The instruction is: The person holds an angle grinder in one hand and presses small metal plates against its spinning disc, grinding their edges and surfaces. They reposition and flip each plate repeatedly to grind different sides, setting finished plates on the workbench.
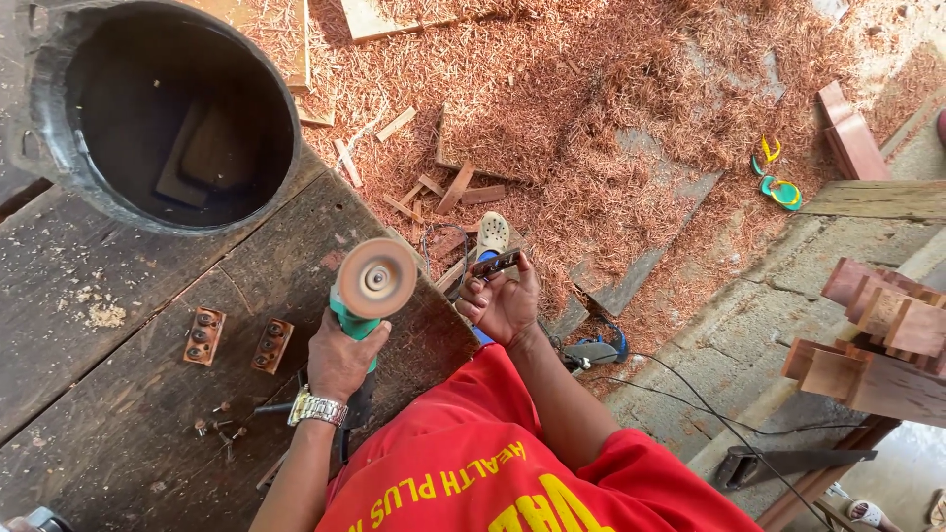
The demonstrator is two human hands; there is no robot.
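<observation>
My left hand point(340, 360), with a metal watch on the wrist, grips the green body of an angle grinder point(360, 320). Its round sanding disc point(375, 279) faces up and looks blurred, as if turning. My right hand point(505, 307) holds a small dark metal piece point(496, 262) in its fingertips, just right of the disc and apart from it. Both hands are over the corner of a dark wooden workbench point(128, 414). My red shirt fills the bottom of the view.
On the bench stand a large black tub point(39, 108) with wood pieces inside, two small brown blocks with holes point(204, 336) point(273, 346), and loose screws point(222, 426). Red wood shavings point(611, 108), offcuts, sandals point(777, 184), a corded tool point(591, 352) and stacked timber point(877, 340) lie below.
</observation>
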